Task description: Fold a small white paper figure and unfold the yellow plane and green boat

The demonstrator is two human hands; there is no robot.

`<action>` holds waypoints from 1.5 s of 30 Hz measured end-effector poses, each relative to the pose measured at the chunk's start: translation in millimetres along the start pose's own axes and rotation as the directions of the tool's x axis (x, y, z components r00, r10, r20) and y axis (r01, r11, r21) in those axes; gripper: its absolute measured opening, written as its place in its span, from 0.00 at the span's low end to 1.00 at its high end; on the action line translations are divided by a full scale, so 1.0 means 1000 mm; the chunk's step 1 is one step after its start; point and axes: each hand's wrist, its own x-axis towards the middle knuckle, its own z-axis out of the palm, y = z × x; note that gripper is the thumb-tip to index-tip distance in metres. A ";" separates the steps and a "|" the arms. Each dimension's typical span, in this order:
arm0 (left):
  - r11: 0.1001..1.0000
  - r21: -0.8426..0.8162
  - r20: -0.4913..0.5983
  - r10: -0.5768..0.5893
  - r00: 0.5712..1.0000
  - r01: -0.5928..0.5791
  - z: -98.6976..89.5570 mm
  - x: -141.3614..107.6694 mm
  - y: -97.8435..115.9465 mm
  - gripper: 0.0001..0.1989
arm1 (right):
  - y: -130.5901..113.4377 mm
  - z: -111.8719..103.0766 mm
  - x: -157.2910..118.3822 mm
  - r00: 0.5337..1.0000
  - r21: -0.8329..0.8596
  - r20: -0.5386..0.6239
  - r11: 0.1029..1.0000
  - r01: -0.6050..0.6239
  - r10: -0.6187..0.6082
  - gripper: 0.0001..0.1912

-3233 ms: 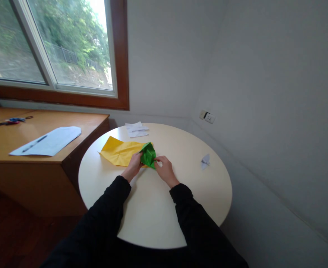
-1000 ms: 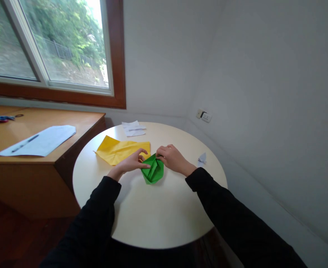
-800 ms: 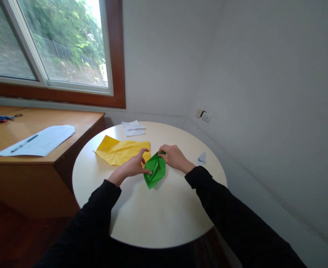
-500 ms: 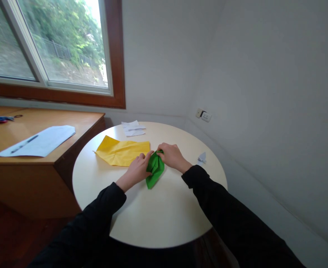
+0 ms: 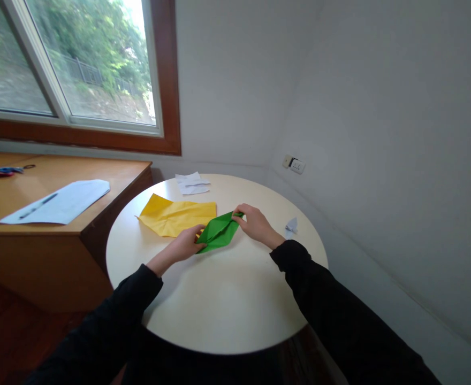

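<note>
A folded piece of green paper [image 5: 219, 231] is stretched between both my hands over the round white table [image 5: 227, 299]. My left hand [image 5: 185, 241] is closed on its lower left end, thumb in front. At its upper right tip, my right hand [image 5: 253, 222] pinches the paper between thumb and fingers. A crease runs lengthwise along the green piece. Just behind my left hand lies a creased sheet of yellow paper [image 5: 175, 215], partly covered by that hand and the green paper.
White paper pieces [image 5: 192, 183] lie at the table's back edge. A small folded white paper [image 5: 291, 227] sits to the right. The wooden desk [image 5: 131, 170] at left holds white sheets [image 5: 70, 200], a pen [image 5: 38, 205] and scissors [image 5: 8, 171]. Walls stand behind and at right.
My hands have moved apart, the left one leftward and the right one slightly right. The green paper has gone from bunched and upright to drawn out and slanting between them.
</note>
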 end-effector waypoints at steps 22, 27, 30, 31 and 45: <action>0.695 -0.710 -0.115 -0.268 0.956 0.110 0.011 -0.002 0.003 0.18 | -0.011 0.015 -0.024 0.964 -0.559 -0.016 0.801 0.213 -0.267 0.11; 0.817 -0.568 -0.185 -0.241 0.953 0.096 0.016 -0.001 -0.001 0.17 | -0.043 0.021 -0.028 0.967 -0.520 0.152 0.815 0.256 -0.207 0.08; 0.847 -0.523 -0.198 -0.230 0.953 0.095 0.016 -0.001 -0.002 0.16 | -0.058 0.027 -0.028 0.953 -0.467 0.210 0.834 0.295 -0.219 0.09; 0.853 -0.513 -0.200 -0.225 0.954 0.094 0.017 -0.001 -0.003 0.16 | -0.060 0.029 -0.027 0.949 -0.463 0.220 0.832 0.306 -0.227 0.10; 0.915 -0.396 -0.184 -0.164 0.969 0.079 0.019 0.003 -0.008 0.16 | -0.068 0.041 -0.019 0.900 -0.207 0.366 0.922 0.327 -0.237 0.09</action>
